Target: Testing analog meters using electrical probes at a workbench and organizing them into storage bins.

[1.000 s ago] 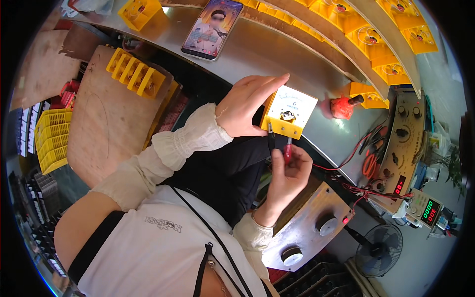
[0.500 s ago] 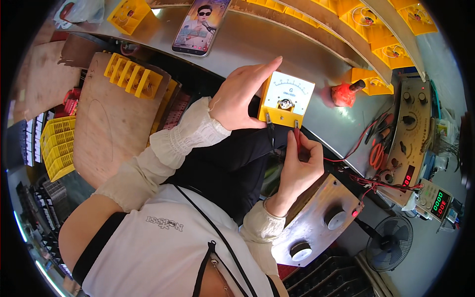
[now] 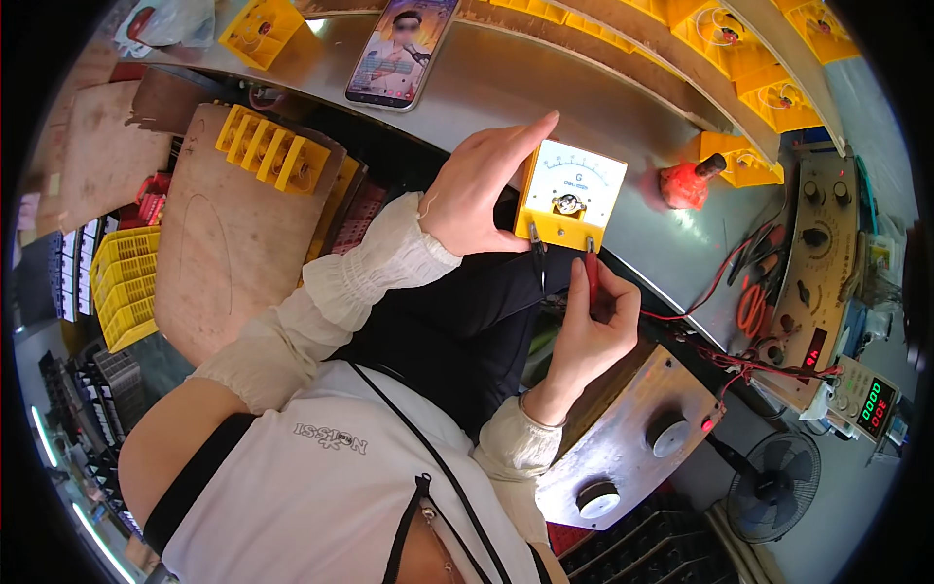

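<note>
I see the left hand (image 3: 470, 195) holding a yellow meter (image 3: 574, 195) by its left side, up over the lap (image 3: 457, 321), near the edge of the shiny table (image 3: 506, 88). A black clip (image 3: 540, 268) hangs from the meter's bottom left. The right hand (image 3: 595, 336) pinches a red clip (image 3: 592, 275) at the bottom right. A phone (image 3: 401, 54) and a red bottle (image 3: 684, 187) are on the table.

Bright light falls on the bare hands (image 3: 473, 190) and the square yellow-and-white plastic meter (image 3: 574, 190) at them, its dial markings legible. Right of them, glare whitens the grey metal table (image 3: 647, 156). Far left, thin white light tubes (image 3: 44, 437) glow. Fisheye distortion bends long wooden shelves (image 3: 802, 76) beyond them; the rim fades black.
</note>
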`<state>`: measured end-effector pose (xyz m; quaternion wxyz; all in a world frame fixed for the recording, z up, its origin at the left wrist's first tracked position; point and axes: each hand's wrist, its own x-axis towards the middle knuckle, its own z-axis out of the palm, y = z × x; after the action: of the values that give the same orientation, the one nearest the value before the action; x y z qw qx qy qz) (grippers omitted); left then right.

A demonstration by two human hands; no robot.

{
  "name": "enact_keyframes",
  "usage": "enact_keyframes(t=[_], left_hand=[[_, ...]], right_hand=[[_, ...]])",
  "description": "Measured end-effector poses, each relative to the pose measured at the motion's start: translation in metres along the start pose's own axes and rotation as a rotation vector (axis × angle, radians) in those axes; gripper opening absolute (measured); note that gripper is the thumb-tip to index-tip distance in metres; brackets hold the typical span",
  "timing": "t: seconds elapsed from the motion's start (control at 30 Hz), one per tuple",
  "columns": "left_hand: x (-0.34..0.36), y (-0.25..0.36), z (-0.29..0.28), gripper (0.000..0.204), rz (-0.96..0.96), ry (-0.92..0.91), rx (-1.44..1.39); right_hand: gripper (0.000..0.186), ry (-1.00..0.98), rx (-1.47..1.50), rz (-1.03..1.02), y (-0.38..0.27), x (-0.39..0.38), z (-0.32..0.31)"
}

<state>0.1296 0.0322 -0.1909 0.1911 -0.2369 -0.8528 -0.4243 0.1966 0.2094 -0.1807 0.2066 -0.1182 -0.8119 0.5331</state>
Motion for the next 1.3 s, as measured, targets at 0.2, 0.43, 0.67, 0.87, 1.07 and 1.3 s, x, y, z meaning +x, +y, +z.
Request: enact_keyframes(t=[0.2,0.43,0.67,0.87,1.07,1.3], left_hand=[[0.000,-0.001,-0.001,0.121,-0.025,-0.019,-0.050],[-0.004,-0.005,0.006,0.103,-0.024,0.108,-0.003],[-0.041,0.020,-0.003,0.090,-0.035,0.298,-0.083],[-0.090,-0.029,-0.113,0.085,-0.409,0.854,0.331],[-0.149,-0.161,-0.275,0.039,-1.110,1.106,0.210],[-0.182,-0.200,-0.249,0.044,-1.101,1.102,-0.175]], right_hand=[[0.016,0.003,-0.013,0.041,0.001,-0.001,0.000],[0.012,0.090,-0.083,-0.107,-0.009,-0.004,-0.024],[0.024,-0.242,-0.144,-0.097,-0.027,-0.049,0.004],[0.014,-0.362,-0.027,-0.187,-0.023,-0.054,0.025],[0.016,-0.325,-0.258,-0.060,-0.001,-0.035,0.001],[0.014,-0.349,-0.218,-0.157,-0.010,-0.039,-0.002]])
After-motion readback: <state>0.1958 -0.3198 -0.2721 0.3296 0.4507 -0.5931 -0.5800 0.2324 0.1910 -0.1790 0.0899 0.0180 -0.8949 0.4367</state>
